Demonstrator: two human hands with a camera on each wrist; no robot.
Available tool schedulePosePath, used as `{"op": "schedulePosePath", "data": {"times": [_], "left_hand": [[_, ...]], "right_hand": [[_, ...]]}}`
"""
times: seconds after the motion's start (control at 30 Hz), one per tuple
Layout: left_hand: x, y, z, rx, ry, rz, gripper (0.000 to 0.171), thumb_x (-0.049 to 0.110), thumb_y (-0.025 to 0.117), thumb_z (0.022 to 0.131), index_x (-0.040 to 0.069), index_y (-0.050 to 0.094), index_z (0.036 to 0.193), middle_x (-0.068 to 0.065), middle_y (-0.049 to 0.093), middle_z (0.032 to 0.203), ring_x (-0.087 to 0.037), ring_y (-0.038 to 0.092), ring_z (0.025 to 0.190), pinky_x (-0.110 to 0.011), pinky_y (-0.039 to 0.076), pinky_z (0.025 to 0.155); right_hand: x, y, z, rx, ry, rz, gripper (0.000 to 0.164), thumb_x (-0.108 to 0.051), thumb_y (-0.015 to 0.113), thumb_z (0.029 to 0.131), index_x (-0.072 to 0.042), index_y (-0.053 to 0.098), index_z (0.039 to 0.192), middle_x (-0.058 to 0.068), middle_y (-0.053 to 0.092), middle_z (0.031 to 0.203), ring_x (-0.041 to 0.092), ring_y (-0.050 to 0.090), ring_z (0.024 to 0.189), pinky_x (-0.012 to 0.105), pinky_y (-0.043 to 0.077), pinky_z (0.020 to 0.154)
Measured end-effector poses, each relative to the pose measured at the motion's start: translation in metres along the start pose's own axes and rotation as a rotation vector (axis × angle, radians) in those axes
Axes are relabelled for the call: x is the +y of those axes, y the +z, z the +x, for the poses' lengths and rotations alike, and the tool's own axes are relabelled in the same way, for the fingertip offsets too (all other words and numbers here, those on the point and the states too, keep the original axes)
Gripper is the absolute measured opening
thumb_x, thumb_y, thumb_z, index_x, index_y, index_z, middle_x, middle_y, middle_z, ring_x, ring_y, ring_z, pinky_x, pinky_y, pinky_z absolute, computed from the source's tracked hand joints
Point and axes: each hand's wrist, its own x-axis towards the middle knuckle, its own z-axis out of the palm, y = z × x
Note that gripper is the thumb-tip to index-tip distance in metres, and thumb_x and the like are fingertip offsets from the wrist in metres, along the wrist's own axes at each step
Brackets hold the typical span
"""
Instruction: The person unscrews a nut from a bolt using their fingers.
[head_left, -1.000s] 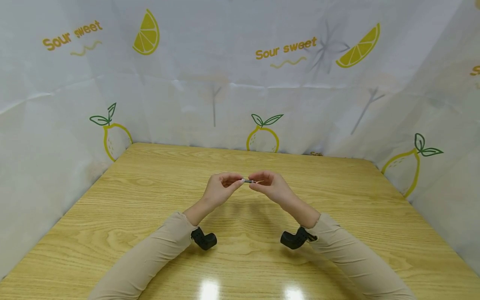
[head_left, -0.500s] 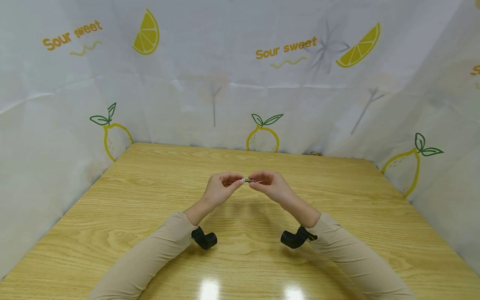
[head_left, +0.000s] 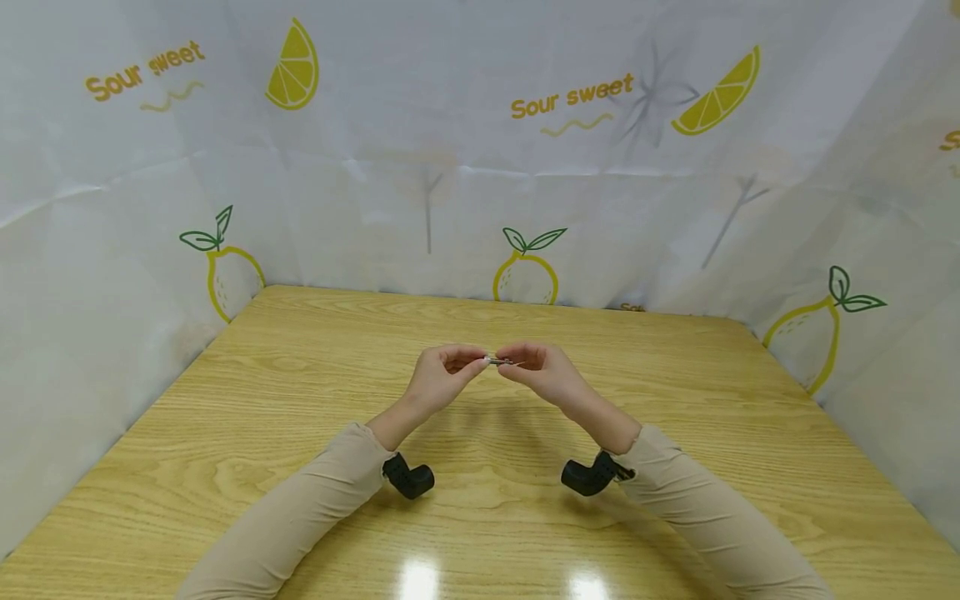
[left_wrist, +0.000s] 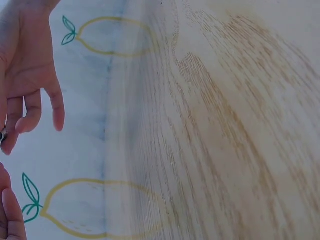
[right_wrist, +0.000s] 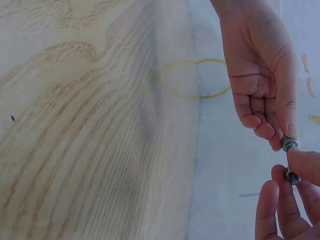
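A small metal bolt [head_left: 493,361] is held level between both hands, above the middle of the table. My left hand [head_left: 442,375] pinches its wide, flanged end [right_wrist: 289,143] between thumb and fingertips. At the other end, the fingertips of my right hand [head_left: 546,375] pinch the bolt where a nut-like metal piece [right_wrist: 288,172] sits, and a threaded tip [right_wrist: 296,180] sticks out past it. Part of the shank is hidden behind the right thumb in the right wrist view. The left wrist view catches only a sliver of metal at its left edge, by the right hand [left_wrist: 30,70].
A wood-grain table [head_left: 315,350] spreads beneath the hands. Behind it and at both sides hangs a white cloth [head_left: 420,125] printed with lemons. Black wrist mounts [head_left: 408,477] stick out from the sleeves just above the tabletop.
The right fingertips have shifted slightly around the bolt's end. Left hand and both arms stay in place.
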Motion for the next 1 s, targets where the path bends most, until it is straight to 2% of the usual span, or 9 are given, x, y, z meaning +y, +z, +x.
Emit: {"op": "schedulePosePath", "data": {"times": [0.13,0.33,0.53,0.63,0.77,0.87,1.0], "left_hand": [[-0.0003,-0.001,-0.0003,0.001,0.005,-0.015,0.024,0.018,0.063,0.09,0.002,0.068,0.108,-0.017,0.068,0.105,-0.031,0.065,0.093,-0.025,0.052,0.075],[-0.0006,-0.0014,-0.0008,0.001,0.008,-0.009,0.024,0.019,0.063,0.09,0.003,0.069,0.108,-0.016,0.068,0.106,-0.028,0.066,0.093,-0.027,0.053,0.077],[-0.0008,-0.0012,-0.0004,0.002,0.014,-0.01,0.023,0.017,0.063,0.09,0.002,0.069,0.107,-0.017,0.068,0.104,-0.03,0.066,0.092,-0.025,0.053,0.075],[0.0,-0.0013,-0.0002,0.001,0.013,-0.006,0.023,0.016,0.063,0.09,0.003,0.069,0.107,-0.017,0.069,0.104,-0.031,0.065,0.092,-0.023,0.052,0.074],[0.0006,-0.0012,-0.0005,0.002,0.012,0.006,0.022,0.017,0.063,0.09,0.004,0.069,0.107,-0.016,0.069,0.103,-0.031,0.065,0.092,-0.022,0.051,0.073],[0.001,-0.0012,-0.0009,0.003,0.02,0.005,0.022,0.017,0.063,0.09,0.003,0.069,0.106,-0.016,0.069,0.102,-0.032,0.065,0.091,-0.022,0.052,0.072],[0.0009,-0.0012,-0.0009,0.003,0.03,-0.004,0.022,0.016,0.063,0.09,0.002,0.069,0.106,-0.017,0.069,0.102,-0.033,0.065,0.089,-0.022,0.052,0.072]], "right_hand": [[-0.0013,0.0004,-0.0001,0.007,0.009,0.015,0.037,-0.02,0.061,0.091,-0.004,0.056,0.124,0.016,0.059,0.122,0.027,0.059,0.108,0.047,0.047,0.096],[-0.0031,0.0009,0.0006,-0.01,0.049,-0.003,0.039,-0.032,0.052,0.096,-0.004,0.058,0.123,0.016,0.065,0.114,0.035,0.058,0.108,0.054,0.039,0.102],[-0.0018,0.0007,0.0001,0.015,0.029,0.004,0.032,-0.021,0.059,0.093,-0.004,0.06,0.119,0.016,0.062,0.118,0.026,0.06,0.106,0.049,0.045,0.097],[-0.0009,0.0005,0.0006,0.014,0.007,0.029,0.035,-0.018,0.062,0.091,-0.002,0.057,0.122,0.018,0.058,0.121,0.025,0.061,0.105,0.048,0.046,0.096],[-0.0006,-0.0002,0.0011,-0.022,0.012,0.026,0.039,-0.023,0.058,0.094,-0.002,0.054,0.126,0.02,0.059,0.122,0.033,0.059,0.107,0.051,0.044,0.098],[-0.0006,-0.0003,0.0012,-0.044,0.023,0.004,0.039,-0.028,0.052,0.096,-0.001,0.056,0.124,0.02,0.063,0.117,0.038,0.058,0.108,0.052,0.042,0.099],[0.0002,0.0004,0.001,-0.016,0.006,-0.011,0.033,-0.022,0.056,0.095,-0.001,0.059,0.119,0.018,0.064,0.114,0.03,0.061,0.102,0.05,0.045,0.096]]}}
